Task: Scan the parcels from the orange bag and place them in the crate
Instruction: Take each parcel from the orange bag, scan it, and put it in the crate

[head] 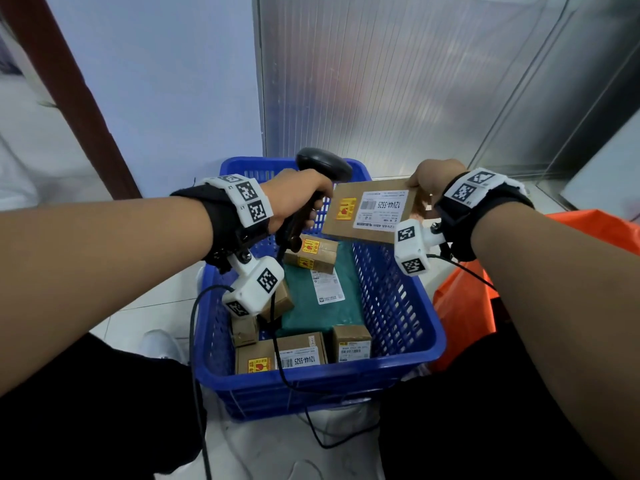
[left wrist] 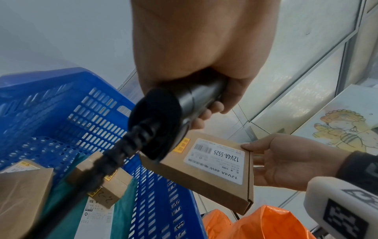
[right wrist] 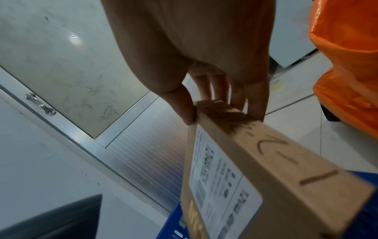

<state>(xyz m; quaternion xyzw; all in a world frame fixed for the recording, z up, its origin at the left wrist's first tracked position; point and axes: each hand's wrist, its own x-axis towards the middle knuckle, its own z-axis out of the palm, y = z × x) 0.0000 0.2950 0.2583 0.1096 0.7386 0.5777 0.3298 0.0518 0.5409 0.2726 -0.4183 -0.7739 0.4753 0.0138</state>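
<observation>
My left hand (head: 294,199) grips the handle of a black barcode scanner (head: 323,164) above the blue crate (head: 398,306); its head points at a flat brown parcel (head: 370,211). My right hand (head: 434,178) pinches that parcel by its far right corner, thumb on the labelled face, fingers behind. The white label with a barcode and a yellow sticker faces up toward the scanner. In the left wrist view the scanner (left wrist: 163,122) hangs just over the parcel (left wrist: 212,168). In the right wrist view the parcel (right wrist: 255,177) runs away from my fingers (right wrist: 255,100). The orange bag (head: 460,306) lies right of the crate.
Inside the crate lie several brown boxes (head: 287,355) and a green mailer (head: 322,292). The scanner cable (head: 194,341) loops over the crate's front left and across the floor. A ribbed metal panel (head: 381,81) and a wall stand behind the crate. My legs flank it.
</observation>
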